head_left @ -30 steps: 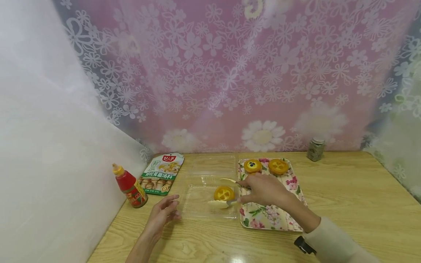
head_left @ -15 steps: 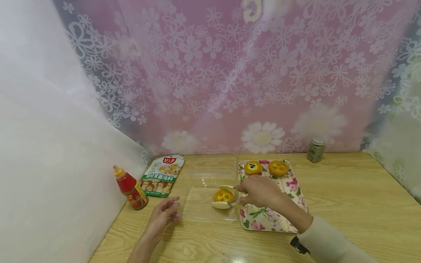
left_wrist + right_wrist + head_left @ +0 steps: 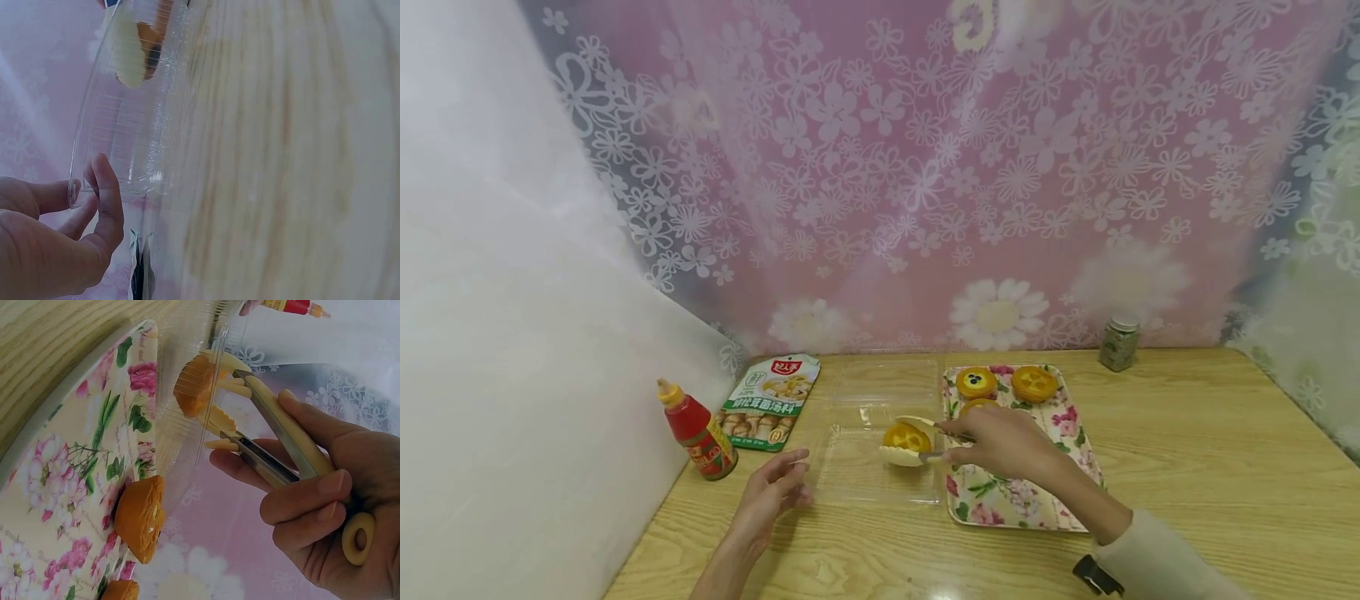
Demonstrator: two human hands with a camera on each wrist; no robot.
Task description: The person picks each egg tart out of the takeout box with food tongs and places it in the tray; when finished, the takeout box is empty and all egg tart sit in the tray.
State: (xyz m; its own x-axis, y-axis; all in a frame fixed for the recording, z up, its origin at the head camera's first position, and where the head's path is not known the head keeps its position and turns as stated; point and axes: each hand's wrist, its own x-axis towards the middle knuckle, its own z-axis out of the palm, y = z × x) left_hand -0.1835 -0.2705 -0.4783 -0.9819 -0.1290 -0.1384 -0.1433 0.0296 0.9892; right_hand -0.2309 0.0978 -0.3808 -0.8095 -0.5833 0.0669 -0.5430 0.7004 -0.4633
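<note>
My right hand (image 3: 1003, 442) grips a pair of tongs (image 3: 284, 428) with cream tips and metal arms. The tips stand on either side of an egg tart (image 3: 907, 437) inside a clear plastic container (image 3: 850, 467). My left hand (image 3: 771, 492) is at the container's left side; in the left wrist view its thumb and fingers pinch the rim near a corner. The container's lid (image 3: 887, 379) lies folded back behind it. To the right, a floral tray (image 3: 1022, 500) bears a blueberry-topped tart (image 3: 976, 382), a plain-topped tart (image 3: 1034, 383) and another tart (image 3: 977, 406) partly hidden by my right hand.
A red sauce bottle (image 3: 700, 437) with a yellow cap stands at the left, beside a green and white food pouch (image 3: 769, 404). A small glass jar (image 3: 1119, 346) is at the back right. A floral curtain (image 3: 925, 208) hangs behind the wooden table (image 3: 1210, 467).
The tongs' tips have closed in around the tart in the container, and the tart has shifted slightly left and up. My left hand has stayed at the container's side.
</note>
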